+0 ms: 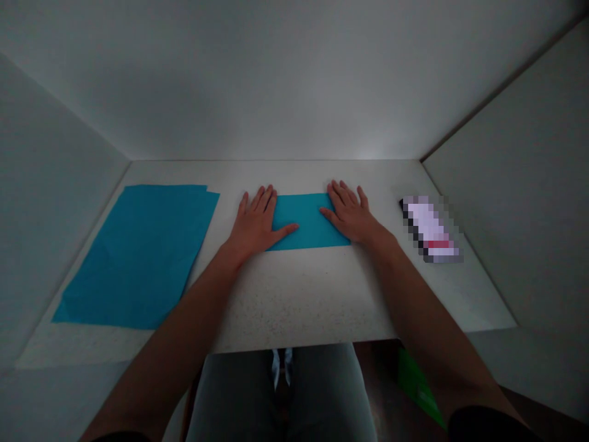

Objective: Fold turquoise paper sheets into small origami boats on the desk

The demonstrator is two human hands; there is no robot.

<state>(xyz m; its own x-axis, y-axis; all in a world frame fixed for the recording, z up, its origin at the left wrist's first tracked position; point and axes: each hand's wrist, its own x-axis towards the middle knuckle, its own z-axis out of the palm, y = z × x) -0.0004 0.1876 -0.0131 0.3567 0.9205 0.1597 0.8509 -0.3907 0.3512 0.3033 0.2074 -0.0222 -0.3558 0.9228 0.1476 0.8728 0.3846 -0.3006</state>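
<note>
A small blue rectangle (307, 230), paper or cloth, lies flat on the white table (294, 301) in front of me. My left hand (256, 222) rests palm down at its left edge, fingers spread and the thumb reaching across it. Over its right edge lies my right hand (348, 212), also palm down with the fingers apart. Neither hand grips anything. Both hands cover the side edges of the rectangle, so those parts are hidden.
Larger blue sheets (142, 258) lie overlapping on the left of the table. A blurred-out phone-like object (430, 227) sits on the right. White walls close in the back and both sides. Something green (418, 383) is below the table at the right.
</note>
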